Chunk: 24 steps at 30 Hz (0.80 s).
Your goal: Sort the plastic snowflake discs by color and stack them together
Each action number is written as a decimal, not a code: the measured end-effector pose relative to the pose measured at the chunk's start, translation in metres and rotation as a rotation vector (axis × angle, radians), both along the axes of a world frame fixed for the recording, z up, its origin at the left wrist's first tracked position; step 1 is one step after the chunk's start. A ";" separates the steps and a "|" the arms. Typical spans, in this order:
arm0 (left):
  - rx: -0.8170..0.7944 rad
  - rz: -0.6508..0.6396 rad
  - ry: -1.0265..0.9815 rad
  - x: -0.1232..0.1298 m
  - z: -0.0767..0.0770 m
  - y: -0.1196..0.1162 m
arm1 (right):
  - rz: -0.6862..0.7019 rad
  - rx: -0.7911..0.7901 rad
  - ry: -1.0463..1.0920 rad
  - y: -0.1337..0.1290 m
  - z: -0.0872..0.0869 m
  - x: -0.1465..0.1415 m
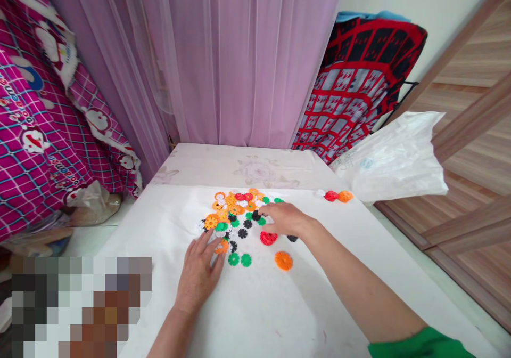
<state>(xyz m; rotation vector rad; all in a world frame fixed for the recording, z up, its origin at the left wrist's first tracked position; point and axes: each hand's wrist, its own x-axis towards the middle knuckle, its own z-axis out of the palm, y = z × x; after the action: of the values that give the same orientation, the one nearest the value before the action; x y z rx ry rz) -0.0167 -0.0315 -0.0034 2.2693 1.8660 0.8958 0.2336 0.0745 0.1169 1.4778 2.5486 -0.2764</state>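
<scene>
A pile of flower-shaped plastic discs (233, 204) in orange, red, green, black and white lies on the white-covered table (255, 310). My left hand (200, 266) rests at the pile's near left side, fingers apart, beside an orange disc (222, 246). Over the pile's right side reaches my right hand (284, 219), its fingertips at a black disc (256, 215); whether it grips the disc is unclear. Just below that hand is a stack of red discs (269, 237). An orange stack (283, 261) sits nearer to me, and two green discs (240, 260) lie left of it.
White, red and orange discs (335, 196) lie at the table's right edge, by a white plastic bag (395, 158). A purple curtain (247, 59) hangs behind the table. Patterned cloths stand at left (59, 118) and back right (351, 81).
</scene>
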 end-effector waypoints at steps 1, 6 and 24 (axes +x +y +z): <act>0.000 0.001 0.001 0.000 0.000 0.000 | -0.014 0.048 0.012 0.011 0.000 -0.001; -0.020 -0.003 0.000 0.000 0.001 -0.001 | 0.036 0.190 -0.003 0.066 -0.014 -0.020; 0.004 0.001 0.025 0.000 -0.003 -0.002 | -0.010 0.195 0.059 0.088 -0.030 -0.027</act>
<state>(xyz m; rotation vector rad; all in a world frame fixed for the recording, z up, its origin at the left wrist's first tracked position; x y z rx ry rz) -0.0169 -0.0333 -0.0065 2.2927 1.8766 0.8758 0.2069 0.1628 0.0865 1.5709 2.6816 -0.0754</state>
